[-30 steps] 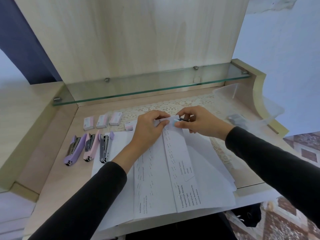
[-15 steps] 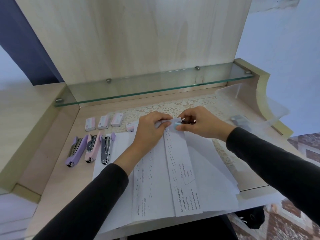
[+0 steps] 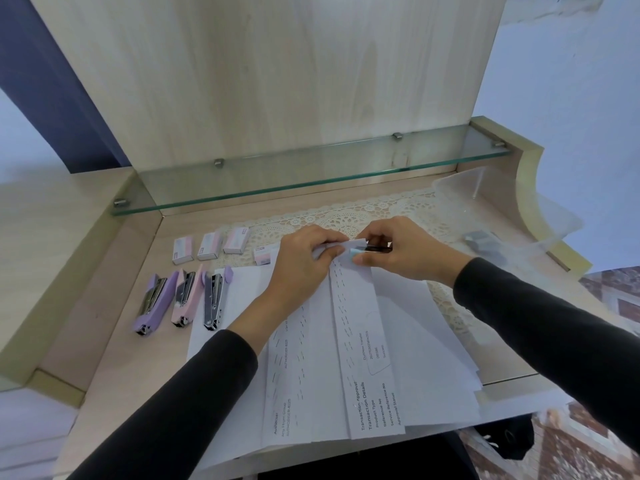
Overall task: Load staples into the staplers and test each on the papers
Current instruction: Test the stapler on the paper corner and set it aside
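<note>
Stapler [image 3: 367, 250] mid-frame, lying sideways, nose pointing left onto papers [image 3: 349, 344]. Right hand [image 3: 401, 254] fingers curled round stapler. Left hand [image 3: 303, 263] pinching papers' top.

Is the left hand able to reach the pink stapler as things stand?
Probably yes: the pink stapler lies uncovered left of the left hand, with nothing between, but that hand holds the papers.

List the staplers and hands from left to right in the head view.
purple stapler → pink stapler → silver-and-lilac stapler → left hand, pinching the papers → right hand, gripping a light blue stapler
</note>
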Available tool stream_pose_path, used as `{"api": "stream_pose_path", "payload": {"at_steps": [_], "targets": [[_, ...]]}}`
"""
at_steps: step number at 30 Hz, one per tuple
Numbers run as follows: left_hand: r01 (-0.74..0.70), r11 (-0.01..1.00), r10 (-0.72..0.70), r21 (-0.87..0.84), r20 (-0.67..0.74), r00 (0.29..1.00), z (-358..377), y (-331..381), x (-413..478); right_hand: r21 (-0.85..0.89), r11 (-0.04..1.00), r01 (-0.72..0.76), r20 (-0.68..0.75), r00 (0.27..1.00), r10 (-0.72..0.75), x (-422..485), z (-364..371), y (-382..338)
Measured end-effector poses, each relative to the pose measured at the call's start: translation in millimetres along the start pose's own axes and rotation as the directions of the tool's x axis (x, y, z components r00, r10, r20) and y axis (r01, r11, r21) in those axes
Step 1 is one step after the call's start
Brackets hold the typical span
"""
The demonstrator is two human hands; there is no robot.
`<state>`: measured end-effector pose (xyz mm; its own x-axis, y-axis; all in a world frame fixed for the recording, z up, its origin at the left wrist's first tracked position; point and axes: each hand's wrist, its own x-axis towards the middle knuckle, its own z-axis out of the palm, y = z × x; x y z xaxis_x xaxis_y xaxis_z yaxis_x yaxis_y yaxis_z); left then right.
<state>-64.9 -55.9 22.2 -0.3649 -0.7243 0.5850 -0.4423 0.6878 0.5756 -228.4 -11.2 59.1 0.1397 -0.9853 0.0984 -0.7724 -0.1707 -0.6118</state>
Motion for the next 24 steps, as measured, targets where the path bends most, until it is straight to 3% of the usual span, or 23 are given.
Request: {"api": "stream_pose_path", "payload": {"at_steps": [12, 24], "targets": [[-0.014, 1.0, 0.014, -0.012, -0.008, 1.0, 0.2, 1.7, 0.5, -0.134, 0.99, 0.042, -0.053, 0.997, -0.05, 1.2, 4.9, -4.2], [-0.015, 1.0, 0.015, 0.017, 0.017, 1.0, -6.4, 0.6, -0.2, -0.069, 0.994, 0.079, -0.004, 0.997, -0.08, -3.1, 1.3, 0.7]]}}
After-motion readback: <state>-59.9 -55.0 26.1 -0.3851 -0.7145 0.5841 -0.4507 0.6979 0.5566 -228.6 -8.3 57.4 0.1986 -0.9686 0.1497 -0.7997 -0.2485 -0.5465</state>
